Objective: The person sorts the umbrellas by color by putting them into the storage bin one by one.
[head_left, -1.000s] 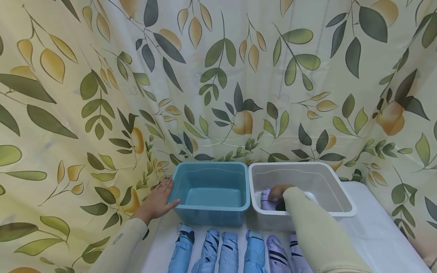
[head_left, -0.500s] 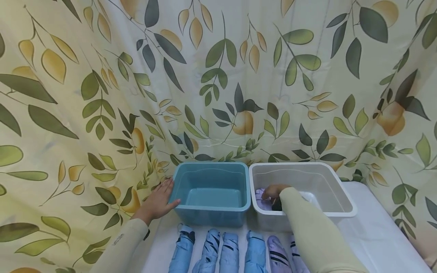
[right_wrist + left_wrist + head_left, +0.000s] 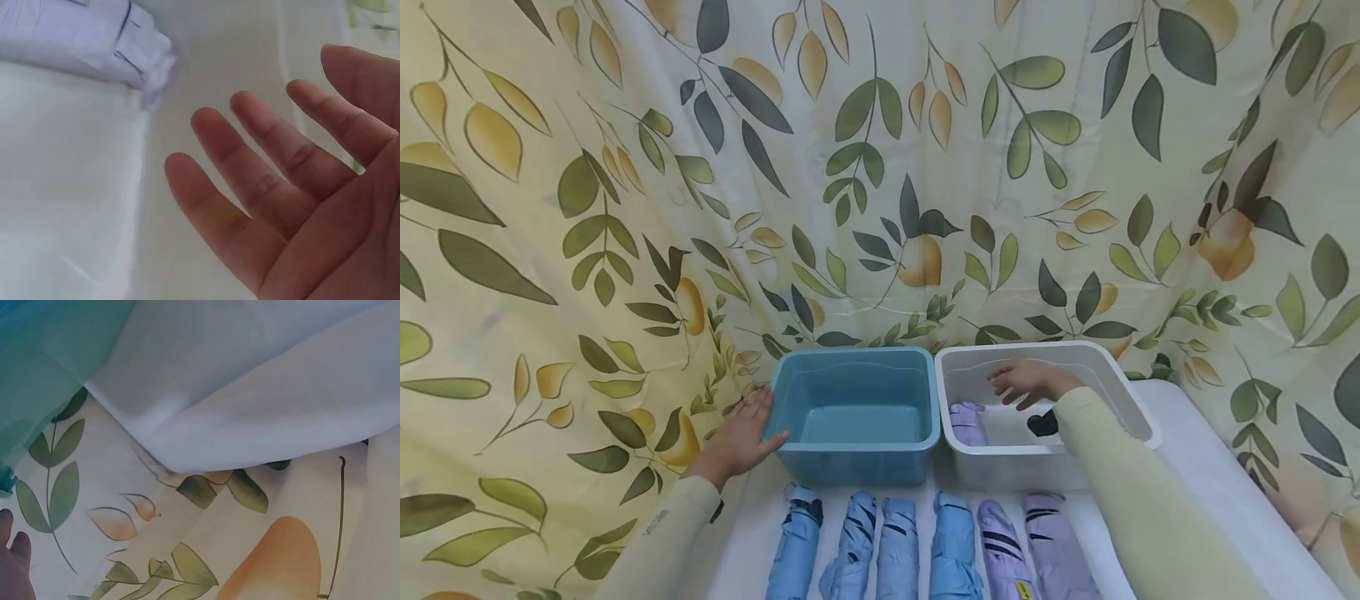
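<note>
Resting against a rectangular blue plastic tub point(image 3: 857, 448), the left hand point(image 3: 741, 437) has fingers extended; four rolled light-blue fabric umbrellas point(image 3: 897, 550), then two lilac ones point(image 3: 1002, 546), line the white table point(image 3: 1202, 467); a rolled purple fabric umbrella point(image 3: 967, 425) lies inside a rectangular white plastic tub point(image 3: 1000, 472), left of the empty, unclenched right hand point(image 3: 1030, 381).

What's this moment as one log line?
left hand: against blue tub | right hand: empty, over white tub | folded purple umbrella: in white tub | six folded umbrellas: lying in front
</note>
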Available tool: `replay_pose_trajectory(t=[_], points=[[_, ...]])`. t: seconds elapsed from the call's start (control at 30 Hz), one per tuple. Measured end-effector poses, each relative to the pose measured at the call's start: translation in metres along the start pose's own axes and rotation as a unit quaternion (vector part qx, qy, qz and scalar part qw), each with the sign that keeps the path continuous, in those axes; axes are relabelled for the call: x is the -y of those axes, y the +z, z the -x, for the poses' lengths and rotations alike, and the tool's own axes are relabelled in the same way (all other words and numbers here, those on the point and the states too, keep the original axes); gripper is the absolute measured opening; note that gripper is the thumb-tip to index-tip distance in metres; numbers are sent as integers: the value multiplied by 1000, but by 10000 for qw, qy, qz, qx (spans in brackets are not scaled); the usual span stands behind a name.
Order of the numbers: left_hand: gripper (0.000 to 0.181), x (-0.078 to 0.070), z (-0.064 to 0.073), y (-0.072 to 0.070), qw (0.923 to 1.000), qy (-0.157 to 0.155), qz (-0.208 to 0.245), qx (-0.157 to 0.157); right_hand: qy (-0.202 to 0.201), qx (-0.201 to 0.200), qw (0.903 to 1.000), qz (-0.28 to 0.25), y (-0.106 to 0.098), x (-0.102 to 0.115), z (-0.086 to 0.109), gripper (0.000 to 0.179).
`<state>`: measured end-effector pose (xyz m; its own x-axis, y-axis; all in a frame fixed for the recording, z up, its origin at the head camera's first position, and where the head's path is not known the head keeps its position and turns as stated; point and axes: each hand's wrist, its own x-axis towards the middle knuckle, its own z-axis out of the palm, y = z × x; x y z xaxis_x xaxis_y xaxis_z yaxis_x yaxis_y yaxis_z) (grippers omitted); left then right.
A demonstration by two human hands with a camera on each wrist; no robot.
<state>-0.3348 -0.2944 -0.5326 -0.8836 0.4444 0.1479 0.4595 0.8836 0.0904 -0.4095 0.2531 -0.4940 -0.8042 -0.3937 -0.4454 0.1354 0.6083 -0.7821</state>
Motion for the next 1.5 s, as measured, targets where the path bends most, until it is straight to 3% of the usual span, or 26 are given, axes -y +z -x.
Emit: replay_pose_trajectory(t=[0.17,0.37,0.57,0.73,0.87,1.13,1.37,1.43,1.5], points=[[86,-3,-1,0,9998,-134,77,84,-221,-175,9985,466,-16,-8,23,46],[84,-7,-1,8,9997,-36,215,-72,-630,-413,9946,715,-25,-20,70,44],[85,-4,2,6,9998,-37,217,13,-1078,-728,9889,712,-17,-17,114,44],[86,-2,0,2,9999,0,148,-2,-1370,-1261,9750,1209,-1,-20,147,44],[86,-2,-4,1,9999,0,99,70,-1358,-1726,9643,1479,16,-28,167,42],[83,-3,-2,-4,9999,-60,118,57,-1272,-2668,9385,1783,48,-43,187,46],[85,-2,0,-1,9999,-52,23,86,-1228,-3836,8956,1886,93,-68,189,42],[87,-1,0,0,9999,-75,16,87,-1101,-3889,8970,1789,104,-78,187,42],[87,0,-1,1,10000,-40,-3,27,-904,-3752,9068,1692,112,-87,186,44]])
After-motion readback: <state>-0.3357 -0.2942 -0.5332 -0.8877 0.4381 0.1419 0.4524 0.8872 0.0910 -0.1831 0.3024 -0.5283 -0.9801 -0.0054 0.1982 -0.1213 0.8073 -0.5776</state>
